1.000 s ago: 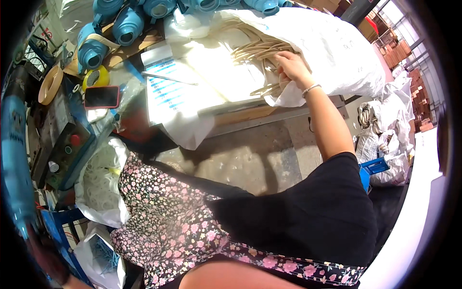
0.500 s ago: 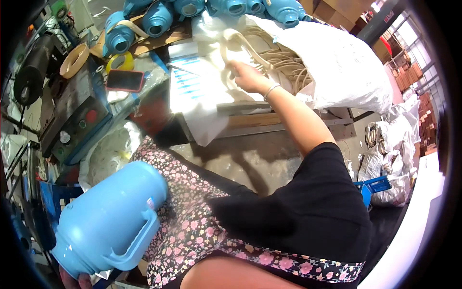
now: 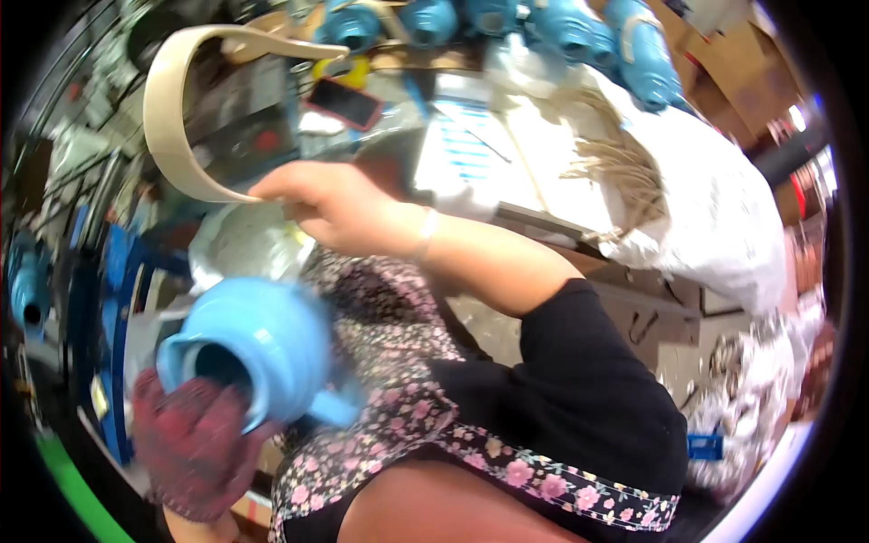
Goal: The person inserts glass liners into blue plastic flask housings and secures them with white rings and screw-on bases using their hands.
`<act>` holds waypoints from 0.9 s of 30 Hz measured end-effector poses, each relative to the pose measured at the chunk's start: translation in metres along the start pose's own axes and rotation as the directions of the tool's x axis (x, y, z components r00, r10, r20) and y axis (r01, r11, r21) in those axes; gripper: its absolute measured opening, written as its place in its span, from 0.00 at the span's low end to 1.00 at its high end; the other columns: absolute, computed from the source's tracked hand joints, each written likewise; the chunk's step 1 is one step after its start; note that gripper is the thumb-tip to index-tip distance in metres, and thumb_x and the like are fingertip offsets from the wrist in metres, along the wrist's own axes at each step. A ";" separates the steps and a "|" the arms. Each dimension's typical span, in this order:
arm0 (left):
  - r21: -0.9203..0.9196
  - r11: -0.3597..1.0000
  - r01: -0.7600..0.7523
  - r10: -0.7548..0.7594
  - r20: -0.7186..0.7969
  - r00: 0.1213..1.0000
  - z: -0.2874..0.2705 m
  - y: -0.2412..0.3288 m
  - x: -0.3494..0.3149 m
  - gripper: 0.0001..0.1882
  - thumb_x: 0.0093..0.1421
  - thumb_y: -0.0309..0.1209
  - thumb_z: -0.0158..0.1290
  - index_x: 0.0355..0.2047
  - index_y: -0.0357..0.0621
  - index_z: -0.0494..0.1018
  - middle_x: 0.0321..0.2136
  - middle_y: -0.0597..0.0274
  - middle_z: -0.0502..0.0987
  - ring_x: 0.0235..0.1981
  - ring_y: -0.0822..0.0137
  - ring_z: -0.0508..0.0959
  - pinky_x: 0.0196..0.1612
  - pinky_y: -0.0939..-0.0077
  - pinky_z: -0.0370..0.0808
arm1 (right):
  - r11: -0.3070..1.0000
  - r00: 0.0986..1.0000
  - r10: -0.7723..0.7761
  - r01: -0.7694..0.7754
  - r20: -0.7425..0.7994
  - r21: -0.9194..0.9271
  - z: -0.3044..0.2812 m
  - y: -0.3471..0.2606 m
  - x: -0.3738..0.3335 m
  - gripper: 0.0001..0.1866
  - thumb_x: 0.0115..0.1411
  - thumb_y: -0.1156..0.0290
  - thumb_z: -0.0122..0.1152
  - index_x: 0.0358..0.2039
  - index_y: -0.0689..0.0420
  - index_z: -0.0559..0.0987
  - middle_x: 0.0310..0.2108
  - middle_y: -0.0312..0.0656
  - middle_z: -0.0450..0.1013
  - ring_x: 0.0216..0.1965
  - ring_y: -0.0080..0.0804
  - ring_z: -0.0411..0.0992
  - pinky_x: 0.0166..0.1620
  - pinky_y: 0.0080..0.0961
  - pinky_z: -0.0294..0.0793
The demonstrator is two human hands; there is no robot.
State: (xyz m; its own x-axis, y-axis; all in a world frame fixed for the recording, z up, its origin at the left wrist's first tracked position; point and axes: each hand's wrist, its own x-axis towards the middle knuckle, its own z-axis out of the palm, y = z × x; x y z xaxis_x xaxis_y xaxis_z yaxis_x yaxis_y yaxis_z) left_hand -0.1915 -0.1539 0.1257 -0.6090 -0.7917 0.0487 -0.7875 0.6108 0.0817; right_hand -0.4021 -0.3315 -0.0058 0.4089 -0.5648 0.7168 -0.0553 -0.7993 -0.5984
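Observation:
My left hand (image 3: 195, 448), in a dark red work glove, grips a light blue plastic jug shell (image 3: 272, 330) by its open mouth, some fingers inside. The shell lies tilted against my lap, mouth toward me, its side handle pointing to the lower right. My bare right hand (image 3: 348, 204) is closed on one end of a cream curved plastic handle strip (image 3: 167, 118). That strip arches up and away to the left, its far end free. It is held above and beyond the shell, not touching it.
Several blue jug shells (image 3: 425, 20) stand along the far edge. On the table lie a phone (image 3: 344, 104), yellow tape (image 3: 348, 71) and a printed sheet (image 3: 466, 136). A white sack (image 3: 724, 190) at right holds more cream strips (image 3: 625, 172). A plastic-lined bin (image 3: 244, 240) stands beyond the shell.
My right hand has come left from the sack with a strip in it. The blue shell has turned, so its mouth now faces me, and my gloved left hand has come into view. The view has shifted left.

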 end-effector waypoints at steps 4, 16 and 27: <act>-0.414 0.908 -0.059 -0.036 -0.218 0.975 0.010 -0.024 -0.008 0.27 0.46 0.42 0.65 0.44 0.40 0.74 0.38 0.59 0.76 0.39 0.58 0.76 0.45 0.60 0.71 | 0.982 0.978 -0.186 0.187 -0.092 0.005 0.009 -0.029 0.026 0.19 0.46 0.84 0.57 0.41 0.56 0.79 0.34 0.45 0.73 0.36 0.44 0.74 0.38 0.32 0.76; -0.946 0.030 -0.322 -0.713 -0.246 0.656 0.028 -0.116 0.014 0.18 0.61 0.32 0.53 0.49 0.36 0.70 0.16 0.74 0.60 0.16 0.78 0.60 0.23 0.80 0.61 | 0.935 0.844 -0.330 0.354 -0.422 -0.023 0.041 -0.032 0.051 0.16 0.45 0.67 0.68 0.36 0.56 0.79 0.30 0.44 0.76 0.32 0.41 0.76 0.37 0.32 0.75; -0.966 -0.138 -0.218 -0.806 -0.018 0.592 0.126 -0.067 -0.014 0.22 0.66 0.31 0.45 0.59 0.37 0.62 0.33 0.55 0.77 0.31 0.68 0.80 0.31 0.77 0.80 | 0.185 0.627 0.563 -0.730 0.538 0.658 0.081 0.008 0.020 0.11 0.58 0.74 0.59 0.41 0.61 0.75 0.20 0.31 0.66 0.17 0.16 0.59 0.23 0.13 0.60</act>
State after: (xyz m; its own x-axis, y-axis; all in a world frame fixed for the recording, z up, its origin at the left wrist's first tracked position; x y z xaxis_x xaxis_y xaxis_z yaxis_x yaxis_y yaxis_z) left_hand -0.1419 -0.1820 -0.0058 0.2760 -0.9610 -0.0186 0.3322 0.0772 0.9400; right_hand -0.3205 -0.3323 -0.0256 0.7157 -0.6938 -0.0800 0.2902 0.3995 -0.8696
